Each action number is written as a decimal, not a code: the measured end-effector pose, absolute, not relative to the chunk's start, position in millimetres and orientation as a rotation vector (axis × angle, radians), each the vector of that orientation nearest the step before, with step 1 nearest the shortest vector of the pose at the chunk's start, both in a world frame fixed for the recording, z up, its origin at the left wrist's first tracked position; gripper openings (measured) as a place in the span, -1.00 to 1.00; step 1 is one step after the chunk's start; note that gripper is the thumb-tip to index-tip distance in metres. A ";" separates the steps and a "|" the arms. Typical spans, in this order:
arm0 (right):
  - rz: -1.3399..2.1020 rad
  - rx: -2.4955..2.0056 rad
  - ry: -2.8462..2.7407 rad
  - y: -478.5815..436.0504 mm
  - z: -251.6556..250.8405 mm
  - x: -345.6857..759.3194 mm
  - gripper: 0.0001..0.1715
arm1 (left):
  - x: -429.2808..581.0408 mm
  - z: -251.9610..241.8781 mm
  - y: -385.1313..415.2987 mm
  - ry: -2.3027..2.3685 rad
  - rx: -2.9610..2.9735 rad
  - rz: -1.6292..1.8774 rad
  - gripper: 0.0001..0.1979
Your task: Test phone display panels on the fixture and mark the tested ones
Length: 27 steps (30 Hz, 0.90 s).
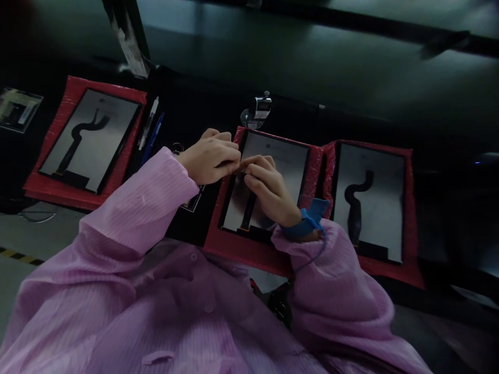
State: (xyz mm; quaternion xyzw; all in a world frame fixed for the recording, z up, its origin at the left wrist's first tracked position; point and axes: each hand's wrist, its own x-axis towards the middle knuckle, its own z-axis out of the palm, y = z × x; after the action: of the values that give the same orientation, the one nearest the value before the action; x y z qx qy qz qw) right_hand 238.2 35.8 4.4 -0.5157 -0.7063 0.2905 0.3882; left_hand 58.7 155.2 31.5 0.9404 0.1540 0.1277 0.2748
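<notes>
My left hand (213, 157) is closed, its fingers curled at the upper left edge of the middle display panel (286, 156). What it pinches is hidden. Over that panel, my right hand (268, 189) is closed too, fingertips pressed together almost against the left hand's. A black flex cable (248, 210) runs up from the panel's lower edge toward the right fingers; its upper part is covered, so I cannot make out what they grip. Under the panel lies a red bubble-wrap sleeve (234, 249). A blue wrist strap (306, 223) circles my right wrist.
Another panel (384, 202) on red wrap lies at right, and one more panel (103, 140) at left. A white pen (148, 123) and a blue pen (153, 137) lie between. A metal tally counter (262, 106) stands behind. The dark table (195, 228) ends near my body.
</notes>
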 end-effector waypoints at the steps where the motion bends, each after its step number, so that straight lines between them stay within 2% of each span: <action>1: 0.712 -1.325 -1.816 36.0 3.8 237.8 -0.72 | 58.7 30.7 155.1 0.398 2.528 0.338 -0.77; 8: 0.584 -1.350 -1.828 37.2 0.1 234.7 -0.71 | 59.4 31.6 152.9 0.380 2.547 0.327 -0.74; 27: 0.594 -1.392 -1.800 37.0 1.2 233.7 -0.72 | 60.9 30.9 151.6 0.404 2.533 0.310 -0.76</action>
State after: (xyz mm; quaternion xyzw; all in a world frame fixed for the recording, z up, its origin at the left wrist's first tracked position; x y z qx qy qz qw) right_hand 233.7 37.0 1.2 -0.5465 -0.7064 0.2331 0.3848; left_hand 60.9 151.6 30.9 0.9425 0.1502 0.1155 0.2752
